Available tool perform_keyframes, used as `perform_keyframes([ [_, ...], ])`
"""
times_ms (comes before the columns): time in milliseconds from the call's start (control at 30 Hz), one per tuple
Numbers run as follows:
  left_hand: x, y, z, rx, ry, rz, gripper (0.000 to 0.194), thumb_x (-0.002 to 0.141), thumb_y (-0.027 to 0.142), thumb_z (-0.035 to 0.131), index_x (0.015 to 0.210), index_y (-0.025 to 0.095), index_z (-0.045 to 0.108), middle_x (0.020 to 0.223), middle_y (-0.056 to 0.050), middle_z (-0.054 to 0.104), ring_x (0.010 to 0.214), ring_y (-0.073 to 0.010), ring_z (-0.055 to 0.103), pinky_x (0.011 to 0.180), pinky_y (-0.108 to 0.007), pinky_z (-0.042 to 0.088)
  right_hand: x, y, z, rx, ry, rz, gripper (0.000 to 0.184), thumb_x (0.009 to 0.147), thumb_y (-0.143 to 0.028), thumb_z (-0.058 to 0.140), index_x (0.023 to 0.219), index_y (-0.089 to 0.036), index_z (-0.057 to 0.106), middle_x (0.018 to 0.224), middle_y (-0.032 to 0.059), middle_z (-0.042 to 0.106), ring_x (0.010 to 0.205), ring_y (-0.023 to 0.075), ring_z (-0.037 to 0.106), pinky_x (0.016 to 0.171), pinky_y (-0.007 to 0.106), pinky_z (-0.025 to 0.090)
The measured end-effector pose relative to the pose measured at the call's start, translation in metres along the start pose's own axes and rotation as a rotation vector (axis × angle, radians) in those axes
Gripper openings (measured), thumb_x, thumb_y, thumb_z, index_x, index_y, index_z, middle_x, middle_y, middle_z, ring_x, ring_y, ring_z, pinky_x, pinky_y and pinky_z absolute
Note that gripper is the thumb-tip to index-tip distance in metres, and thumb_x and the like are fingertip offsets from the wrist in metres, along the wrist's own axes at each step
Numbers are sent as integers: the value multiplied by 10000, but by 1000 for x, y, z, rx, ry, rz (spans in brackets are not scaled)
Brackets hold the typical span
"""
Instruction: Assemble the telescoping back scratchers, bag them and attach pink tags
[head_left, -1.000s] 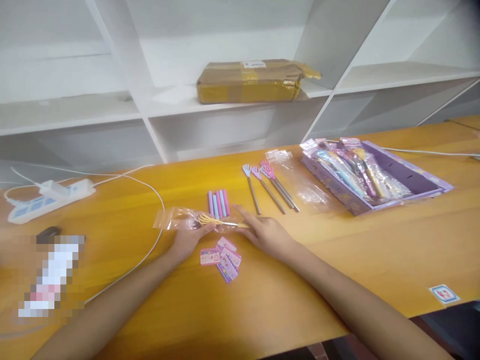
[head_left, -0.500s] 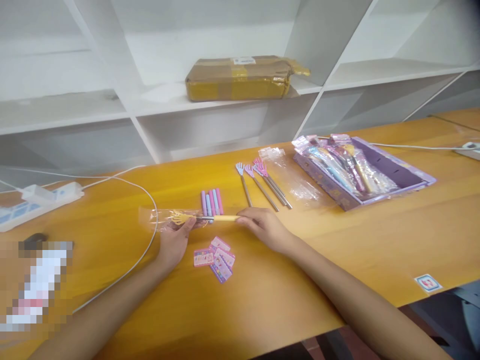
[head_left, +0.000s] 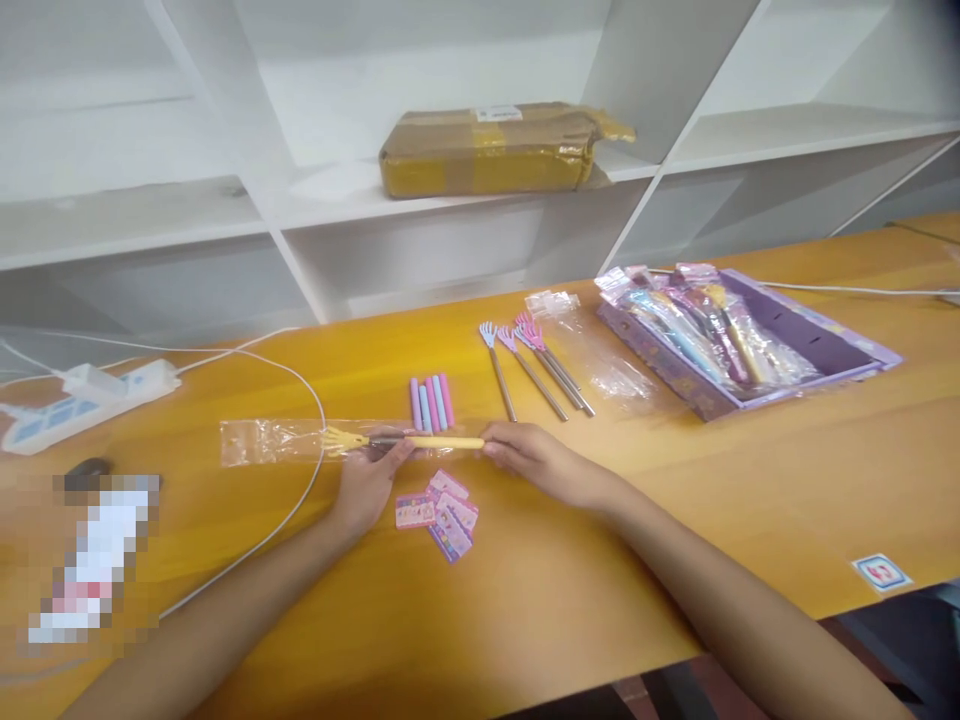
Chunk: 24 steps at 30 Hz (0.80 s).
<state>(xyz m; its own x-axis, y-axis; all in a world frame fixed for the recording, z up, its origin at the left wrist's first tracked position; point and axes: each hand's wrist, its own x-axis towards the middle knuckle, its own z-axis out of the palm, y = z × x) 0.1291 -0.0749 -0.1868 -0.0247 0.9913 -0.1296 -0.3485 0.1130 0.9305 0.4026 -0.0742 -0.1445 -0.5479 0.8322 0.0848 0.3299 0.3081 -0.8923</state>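
Note:
A yellow back scratcher lies level between my two hands, its claw head to the left. My left hand is closed on its dark shaft and on a clear plastic bag stretching out to the left. The claw overlaps the bag; whether it sits inside or on top I cannot tell. Fingers of my right hand pinch the right end of the yellow handle. Just behind are several pink, purple and blue handle tubes. In front lies a small pile of printed cards.
Several claw heads on metal rods lie behind, near clear bags. A purple box at right holds bagged scratchers. On the left are a power strip and white cable. A taped carton rests on the shelf.
The back scratcher and bag have moved left and now lie straighter. My right hand has slid to the handle's end, exposing more of it. The camera view has shifted slightly.

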Motion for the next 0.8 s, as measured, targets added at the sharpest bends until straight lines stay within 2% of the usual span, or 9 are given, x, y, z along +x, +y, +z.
perform_keyframes([
  [67, 1, 1, 2, -29, -6, -11, 380, 655, 415, 994, 843, 165, 779, 927, -57, 814, 929, -242, 787, 883, -408, 687, 0, 6, -7, 67, -51, 23, 493, 1105, -595, 463, 942, -181, 674, 758, 3, 603, 682, 142, 572, 658, 256, 474],
  [167, 0, 0, 0, 8, -68, -24, 373, 688, 428, 979, 863, 151, 801, 961, -83, 822, 906, -246, 789, 873, -415, 693, 2, 11, -6, 137, -70, 26, 479, 1077, -608, 518, 939, -178, 678, 773, 2, 599, 695, 138, 576, 678, 259, 477],
  [300, -3, -4, -3, 67, -141, -13, 308, 756, 394, 947, 903, 150, 830, 989, -100, 826, 925, -247, 789, 841, -372, 691, 4, 10, 9, 87, 34, 22, 413, 1064, -572, 557, 931, -189, 637, 808, 8, 610, 672, 134, 556, 649, 261, 465],
  [400, -3, -4, -1, 49, -142, -31, 313, 741, 393, 957, 903, 153, 836, 960, -94, 827, 897, -234, 787, 836, -350, 681, 3, 7, 17, 71, 69, 0, 385, 1092, -544, 506, 988, -193, 623, 842, 14, 610, 679, 131, 550, 653, 262, 471],
  [533, 0, 0, 3, 27, -86, -37, 372, 703, 443, 969, 874, 142, 831, 887, -79, 818, 848, -216, 774, 834, -341, 663, 3, 10, 17, 264, -22, 14, 405, 1070, -586, 548, 1129, -194, 630, 857, 3, 601, 689, 122, 545, 660, 253, 479],
  [667, 1, 3, 4, 27, -92, -44, 381, 686, 461, 970, 847, 148, 822, 889, -68, 817, 876, -220, 772, 856, -352, 656, 5, 19, 18, 333, 29, 34, 410, 1021, -600, 644, 1089, -196, 648, 873, 4, 618, 667, 110, 537, 635, 247, 459],
  [800, -2, -1, -1, 111, -152, -35, 386, 761, 467, 925, 929, 136, 818, 988, -105, 823, 945, -247, 778, 916, -388, 648, 8, 24, 24, 307, 77, 4, 390, 1008, -594, 671, 1038, -206, 649, 901, 13, 644, 676, 115, 534, 627, 253, 445],
])
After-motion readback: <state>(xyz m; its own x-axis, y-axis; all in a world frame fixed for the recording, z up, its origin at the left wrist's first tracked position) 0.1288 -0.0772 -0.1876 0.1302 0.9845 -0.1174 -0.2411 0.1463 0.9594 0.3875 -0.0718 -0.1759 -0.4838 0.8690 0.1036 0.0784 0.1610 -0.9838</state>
